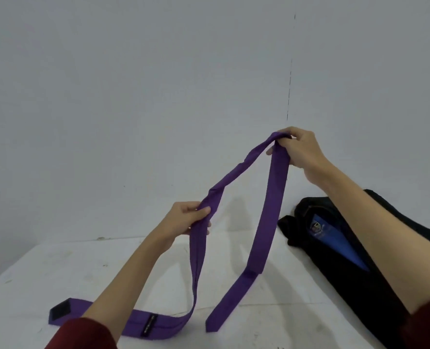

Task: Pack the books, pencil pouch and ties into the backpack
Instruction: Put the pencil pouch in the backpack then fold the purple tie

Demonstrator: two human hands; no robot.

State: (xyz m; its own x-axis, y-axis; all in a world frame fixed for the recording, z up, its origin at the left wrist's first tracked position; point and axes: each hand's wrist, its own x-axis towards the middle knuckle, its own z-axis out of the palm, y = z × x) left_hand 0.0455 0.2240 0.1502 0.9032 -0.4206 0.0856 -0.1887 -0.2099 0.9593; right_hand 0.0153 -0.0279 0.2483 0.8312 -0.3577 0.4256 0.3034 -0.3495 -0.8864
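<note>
Folding step: both hands grip the purple tie [269,217] — right hand [298,149] pinching its raised fold, left hand [186,219] lower — ends trailing on the surface [57,268]. Next, probably, double it smaller for the backpack [334,248] lying right.

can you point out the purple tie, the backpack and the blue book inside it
purple tie [271,205]: head view, on the straight strip hanging from the right hand
backpack [339,285]: head view, on its black fabric below the opening
blue book [334,238]: head view, on the blue cover showing in the opening
</note>
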